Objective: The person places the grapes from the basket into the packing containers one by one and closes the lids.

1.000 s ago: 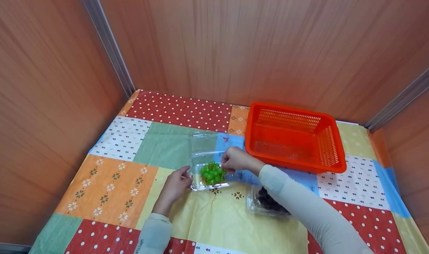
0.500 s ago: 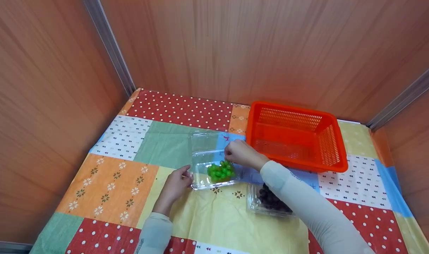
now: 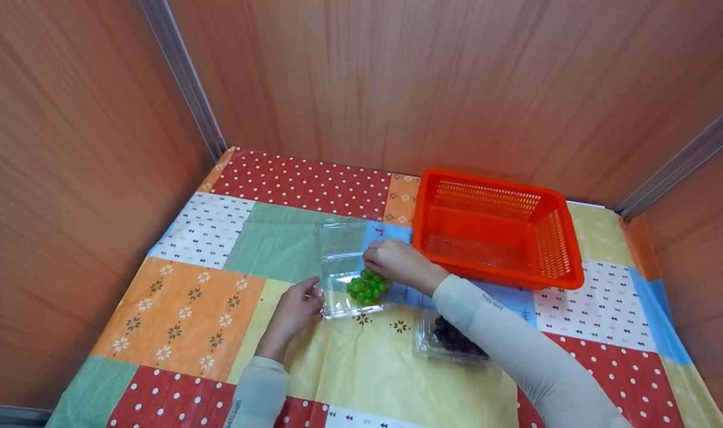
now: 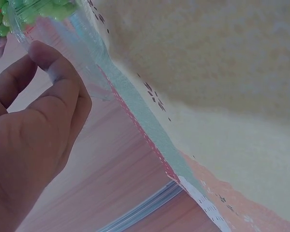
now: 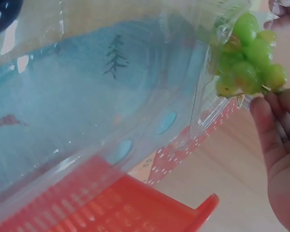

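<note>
A bunch of green grapes is in or just above the right part of an open clear plastic clamshell box, its lid folded back. My right hand pinches the stem at the top of the bunch, which shows in the right wrist view beside the fingertips. At the box's left edge, my left hand holds the rim between thumb and fingers. The left wrist view has this hand with a fingertip against the clear plastic, below the green grapes.
An orange-red plastic basket stands at the back right. Nearer, a second clear box with dark grapes lies partly under my right forearm. Wood-grain panels enclose the table with its patchwork cloth.
The green grapes first moved right with my right hand, then came a little back left, turning as they went. My left hand has stayed at the box's edge.
</note>
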Demonstrator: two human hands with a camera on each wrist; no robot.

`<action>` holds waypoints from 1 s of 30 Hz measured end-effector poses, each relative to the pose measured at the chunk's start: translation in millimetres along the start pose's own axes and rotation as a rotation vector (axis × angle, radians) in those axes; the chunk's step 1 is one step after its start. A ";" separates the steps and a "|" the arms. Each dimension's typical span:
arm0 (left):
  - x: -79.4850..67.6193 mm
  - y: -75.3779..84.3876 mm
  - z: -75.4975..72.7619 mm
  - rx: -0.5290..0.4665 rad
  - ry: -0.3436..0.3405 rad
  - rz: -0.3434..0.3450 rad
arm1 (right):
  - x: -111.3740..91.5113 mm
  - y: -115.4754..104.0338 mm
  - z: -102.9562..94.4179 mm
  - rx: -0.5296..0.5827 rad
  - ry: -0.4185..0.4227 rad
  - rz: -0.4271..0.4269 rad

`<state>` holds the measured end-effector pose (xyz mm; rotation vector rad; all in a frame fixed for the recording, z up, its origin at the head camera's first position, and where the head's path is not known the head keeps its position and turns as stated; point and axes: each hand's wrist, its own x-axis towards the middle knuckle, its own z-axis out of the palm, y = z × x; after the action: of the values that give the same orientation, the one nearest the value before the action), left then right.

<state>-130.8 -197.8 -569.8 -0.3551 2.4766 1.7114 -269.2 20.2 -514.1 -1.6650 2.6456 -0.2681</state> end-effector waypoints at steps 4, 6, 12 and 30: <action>1.2 0.9 1.5 0.009 -0.005 -0.012 | 0.7 -0.3 2.4 -0.018 -0.023 0.068; 1.1 1.1 1.9 0.011 -0.008 -0.018 | -0.8 1.1 3.4 0.009 -0.042 0.135; 1.8 1.4 -4.7 0.004 0.016 -0.032 | -4.8 4.0 -1.7 0.207 0.009 0.342; 47.2 23.7 -17.9 0.032 0.025 -0.094 | -15.5 -2.0 2.5 0.566 -0.084 0.872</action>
<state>-181.7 -212.6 -552.3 -0.4847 2.4588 1.6393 -260.4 32.8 -517.7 -0.3102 2.5768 -0.7768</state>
